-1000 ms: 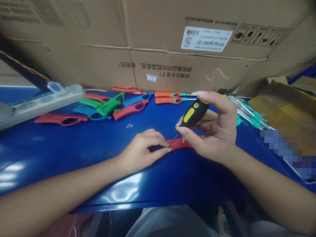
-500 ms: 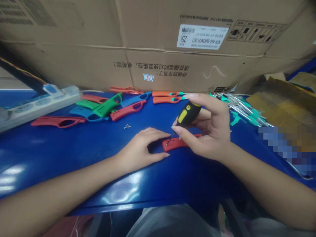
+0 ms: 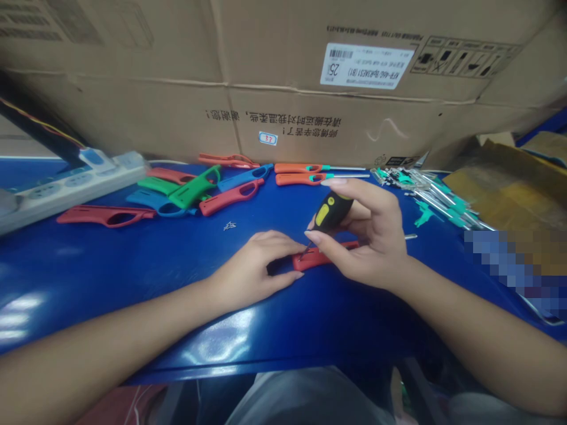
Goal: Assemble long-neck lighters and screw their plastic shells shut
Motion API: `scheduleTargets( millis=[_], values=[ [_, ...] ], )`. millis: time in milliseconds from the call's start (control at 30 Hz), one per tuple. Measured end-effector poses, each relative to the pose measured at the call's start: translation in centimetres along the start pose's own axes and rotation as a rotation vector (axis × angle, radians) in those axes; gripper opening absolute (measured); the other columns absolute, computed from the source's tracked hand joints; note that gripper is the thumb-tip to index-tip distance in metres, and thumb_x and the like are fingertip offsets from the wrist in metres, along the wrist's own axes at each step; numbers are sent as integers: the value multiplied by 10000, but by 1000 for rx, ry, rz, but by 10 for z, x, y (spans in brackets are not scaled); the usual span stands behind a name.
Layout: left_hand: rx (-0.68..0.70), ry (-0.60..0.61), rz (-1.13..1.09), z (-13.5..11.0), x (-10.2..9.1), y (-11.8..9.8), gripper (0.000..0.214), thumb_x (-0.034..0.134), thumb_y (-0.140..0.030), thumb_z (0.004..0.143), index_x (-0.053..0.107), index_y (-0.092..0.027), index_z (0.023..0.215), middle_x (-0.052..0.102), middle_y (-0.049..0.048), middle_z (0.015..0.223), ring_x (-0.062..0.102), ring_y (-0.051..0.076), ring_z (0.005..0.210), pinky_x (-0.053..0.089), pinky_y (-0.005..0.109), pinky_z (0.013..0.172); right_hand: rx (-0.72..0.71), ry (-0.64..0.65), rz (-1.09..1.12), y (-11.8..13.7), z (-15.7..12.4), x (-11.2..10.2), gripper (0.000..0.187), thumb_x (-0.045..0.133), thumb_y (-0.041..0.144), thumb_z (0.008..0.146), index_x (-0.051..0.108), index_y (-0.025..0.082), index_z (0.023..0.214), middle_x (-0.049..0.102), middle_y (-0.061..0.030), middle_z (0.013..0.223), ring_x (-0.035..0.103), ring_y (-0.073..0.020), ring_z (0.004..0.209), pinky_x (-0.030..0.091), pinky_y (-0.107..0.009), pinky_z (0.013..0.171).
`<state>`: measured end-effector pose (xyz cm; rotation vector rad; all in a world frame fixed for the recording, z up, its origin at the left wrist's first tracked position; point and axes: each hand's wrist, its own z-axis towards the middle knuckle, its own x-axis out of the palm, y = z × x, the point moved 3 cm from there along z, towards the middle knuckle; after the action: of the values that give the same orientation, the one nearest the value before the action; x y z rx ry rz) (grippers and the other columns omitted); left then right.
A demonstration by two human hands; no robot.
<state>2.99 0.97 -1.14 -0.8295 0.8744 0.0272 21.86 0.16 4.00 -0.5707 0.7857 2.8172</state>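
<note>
At the left edge of the worktop [image 3: 110, 260], a white power strip [image 3: 59, 192] lies at a slant with a plug [image 3: 95, 159] in it, probably put there to leave the middle free. Just beside it, red, green and blue handle casings [image 3: 195, 188] lie loosely, some overlapping, within a short reach of the left hand. Nearer the middle is a little pile of screws [image 3: 230, 225], set apart, perhaps so that such small parts are easy to pick out.

The left hand [image 3: 266, 262] rests on the worktop, thumb and forefinger partly open, 1 on each side of the left end of a red handle [image 3: 314, 258]. Whether they press on it I cannot tell, but the placing looks meant to steady that end. The red handle lies flat between the 2 hands, its slotted face up. Beyond it, 2 orange lighters [image 3: 295, 179] lie side by side along the foot of the cardboard [image 3: 266, 65], barrels pointing right.

The right hand [image 3: 365, 227] is curled round a black and yellow screwdriver [image 3: 330, 209], which tilts so that its shaft leads down to the left end of the red handle, leaving the tip in sight. Farther right, metal rods with green parts [image 3: 447, 203] lie heaped beside brown wrapping [image 3: 500, 177].
</note>
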Motion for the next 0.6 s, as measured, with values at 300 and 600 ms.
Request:
scheduleTargets(
  millis=[300,600],
  values=[
    [8,1,-5,-1,1,1,348,750,-260,895,709,-213,1237,761,65,1200,685,247,1132,505,426,1016,11,-1,3,-3,-1,1,681,761,94,839,467,294,1420,619,-69,1307,710,-162,908,654,-288,685],
    [14,4,-29,1,1,1,304,751,-246,901,725,-197,1200,761,73,1180,683,245,1110,516,416,995,23,42,-114,-2,1,1,661,736,161,878,412,291,1439,601,-87,1335,676,-176,881,629,-322,647]
  ],
)
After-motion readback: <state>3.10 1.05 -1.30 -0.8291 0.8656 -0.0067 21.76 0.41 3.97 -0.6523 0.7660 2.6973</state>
